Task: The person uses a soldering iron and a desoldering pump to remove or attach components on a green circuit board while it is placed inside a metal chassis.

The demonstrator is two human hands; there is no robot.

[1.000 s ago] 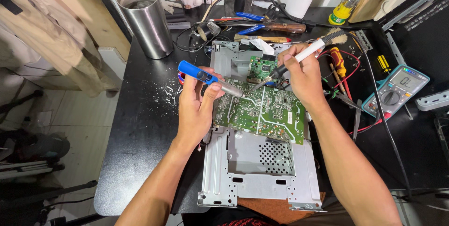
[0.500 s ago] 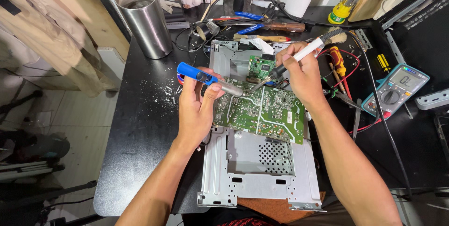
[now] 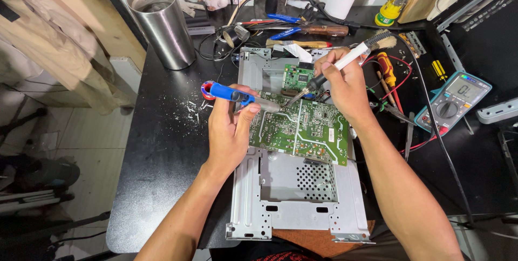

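Green fibreglass circuit board point(image 3: 302, 126), glossy and laced with pale traces, seated at the far half of a perforated grey sheet-metal chassis point(image 3: 294, 196) on a matt black workbench point(image 3: 156, 164). Left hand point(image 3: 229, 131) curled tight around a blue-handled desoldering pump point(image 3: 237, 97), metal nozzle angled right onto the board's far left corner. Right hand point(image 3: 345, 85) pinched closed, pen-style, on a white-handled soldering iron point(image 3: 334, 69), dark tip meeting the same spot. Exact joint under the two tips too small to make out. Far left, a cylindrical brushed-steel cup point(image 3: 161, 23); right, a teal-edged multimeter point(image 3: 452, 102); white flecks point(image 3: 191, 110) scattered left of the chassis. Near chassis corners cut off by the forearms.
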